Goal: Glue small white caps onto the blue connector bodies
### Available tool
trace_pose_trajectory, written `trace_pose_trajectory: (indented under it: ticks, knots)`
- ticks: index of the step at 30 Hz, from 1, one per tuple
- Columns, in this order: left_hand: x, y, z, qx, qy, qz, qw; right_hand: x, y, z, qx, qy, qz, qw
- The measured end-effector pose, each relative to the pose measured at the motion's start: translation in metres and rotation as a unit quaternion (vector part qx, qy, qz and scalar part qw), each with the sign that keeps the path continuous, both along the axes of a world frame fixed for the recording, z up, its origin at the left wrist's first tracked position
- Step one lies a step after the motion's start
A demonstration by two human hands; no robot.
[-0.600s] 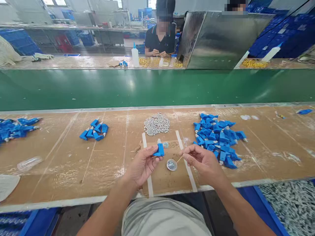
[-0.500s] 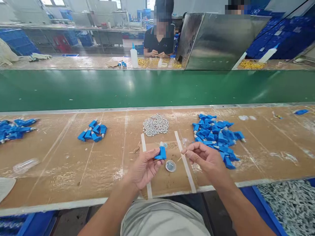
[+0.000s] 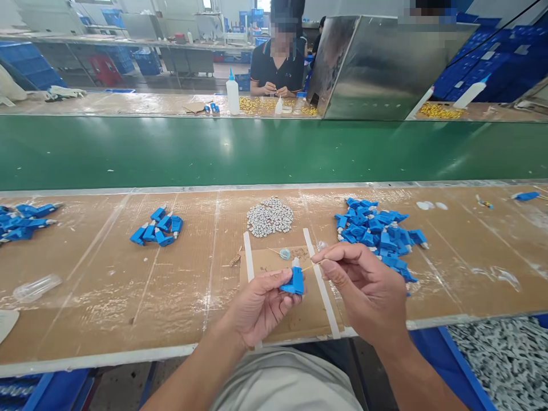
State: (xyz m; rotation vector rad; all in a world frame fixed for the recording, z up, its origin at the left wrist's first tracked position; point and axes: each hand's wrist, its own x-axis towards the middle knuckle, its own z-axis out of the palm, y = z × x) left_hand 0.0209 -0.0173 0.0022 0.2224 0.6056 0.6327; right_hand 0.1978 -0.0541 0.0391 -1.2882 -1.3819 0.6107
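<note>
Between its thumb and fingers, my left hand [image 3: 263, 305] holds a blue plastic part [image 3: 293, 281] with a white tip pointing up. A thin wooden stick [image 3: 309, 266] is pinched in my right hand [image 3: 363, 285], its far end at the upper right side of the blue part. Both hands are over a cardboard sheet [image 3: 317, 317] edged with two white tape strips. Behind them lie a heap of small grey pieces [image 3: 269, 217] and a small clear disc [image 3: 285, 253]. The round dish seen earlier is hidden behind my left hand and the part.
Blue parts are heaped at right [image 3: 377, 228], with a smaller pile at left [image 3: 158, 226] and another at the far left [image 3: 25, 220]. A green belt [image 3: 257, 151] runs behind the table. Across it a person sits near a white bottle [image 3: 232, 96]. A blue bin [image 3: 466, 365] stands lower right.
The blue part has moved right and slightly down with my left hand, now white tip up. The stick in my right hand has swung up to meet it. The round dish is now covered.
</note>
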Motion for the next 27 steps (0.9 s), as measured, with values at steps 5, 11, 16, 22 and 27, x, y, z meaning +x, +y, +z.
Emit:
trace_pose_trajectory:
  ticks: [5, 11, 16, 22, 27]
  knots:
    - [0.0, 0.0, -0.002, -0.004, -0.008, -0.007, 1.0, 0.0, 0.0, -0.004, -0.002, -0.017, 0.005, 1.0]
    - [0.0, 0.001, -0.003, -0.006, -0.003, -0.005, 1.0, 0.0, 0.002, -0.009, -0.011, -0.014, 0.013, 1.0]
    - [-0.001, 0.001, -0.005, -0.003, 0.002, -0.006, 1.0, -0.001, 0.003, -0.015, -0.01, -0.001, 0.021, 1.0]
    - [0.001, 0.002, -0.006, -0.006, 0.004, -0.003, 1.0, -0.001, 0.003, -0.014, 0.018, -0.034, 0.055, 0.998]
    - [0.001, 0.002, -0.005, 0.005, 0.0, -0.009, 1.0, 0.0, 0.006, -0.016, 0.088, -0.087, 0.062, 0.99]
